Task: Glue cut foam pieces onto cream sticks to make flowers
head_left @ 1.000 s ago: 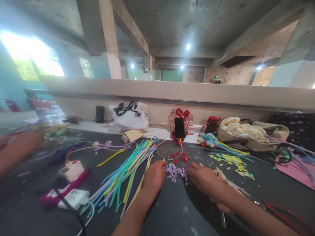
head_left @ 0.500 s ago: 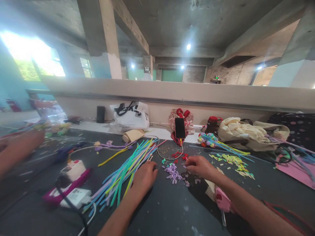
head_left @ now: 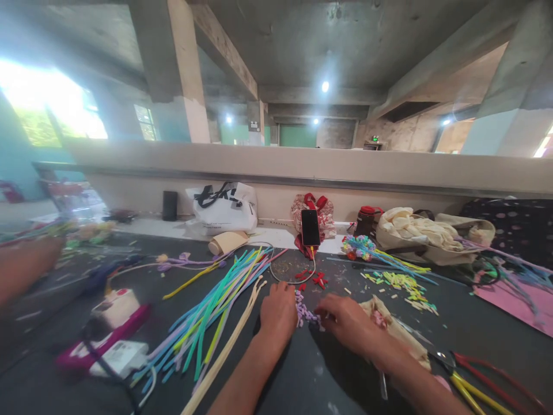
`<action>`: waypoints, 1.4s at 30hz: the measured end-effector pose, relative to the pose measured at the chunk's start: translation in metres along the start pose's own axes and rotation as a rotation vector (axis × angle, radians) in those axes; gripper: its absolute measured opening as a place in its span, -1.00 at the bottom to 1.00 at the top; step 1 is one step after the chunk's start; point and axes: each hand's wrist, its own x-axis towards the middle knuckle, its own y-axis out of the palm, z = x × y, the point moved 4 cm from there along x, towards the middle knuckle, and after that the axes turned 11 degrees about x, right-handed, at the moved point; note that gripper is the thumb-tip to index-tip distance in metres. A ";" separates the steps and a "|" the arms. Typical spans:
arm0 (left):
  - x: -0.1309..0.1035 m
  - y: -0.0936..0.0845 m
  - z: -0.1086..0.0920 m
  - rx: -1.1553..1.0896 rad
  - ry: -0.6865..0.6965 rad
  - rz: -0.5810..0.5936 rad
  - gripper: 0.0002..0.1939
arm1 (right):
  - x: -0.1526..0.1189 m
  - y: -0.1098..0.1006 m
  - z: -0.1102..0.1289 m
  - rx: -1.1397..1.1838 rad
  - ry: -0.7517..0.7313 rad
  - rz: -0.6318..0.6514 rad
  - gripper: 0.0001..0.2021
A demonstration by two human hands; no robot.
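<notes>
A pile of short lilac pipe-cleaner pieces [head_left: 305, 312] lies on the dark table between my two hands. My left hand [head_left: 279, 309] rests palm down at the pile's left edge, its fingers bent downward and their tips partly hidden. On the pile's other side my right hand [head_left: 341, 320] is cupped low over the table, fingers curved and a little apart, slightly blurred. I see nothing held in either hand. Small red pieces [head_left: 319, 280] lie just beyond. Long coloured pipe cleaners [head_left: 216, 314] spread left of my left hand, with cream stems [head_left: 235, 334] nearest it.
Pliers with red and yellow handles [head_left: 449, 362] lie beside my right forearm. Yellow and green pieces [head_left: 406, 285] are scattered farther right. A phone [head_left: 310, 227] on a cable stands behind the pile. At left are a power strip [head_left: 125, 331] and another person's arm [head_left: 26, 268].
My left hand has moved right, up against the lilac pile, uncovering the cream stems. My right hand has come down nearer to me. The lilac pieces are bunched closer, and the pliers have come into view.
</notes>
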 end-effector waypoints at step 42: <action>0.012 0.016 0.028 -0.063 -0.100 -0.100 -0.68 | 0.082 -0.009 -0.086 0.313 0.433 0.053 -0.76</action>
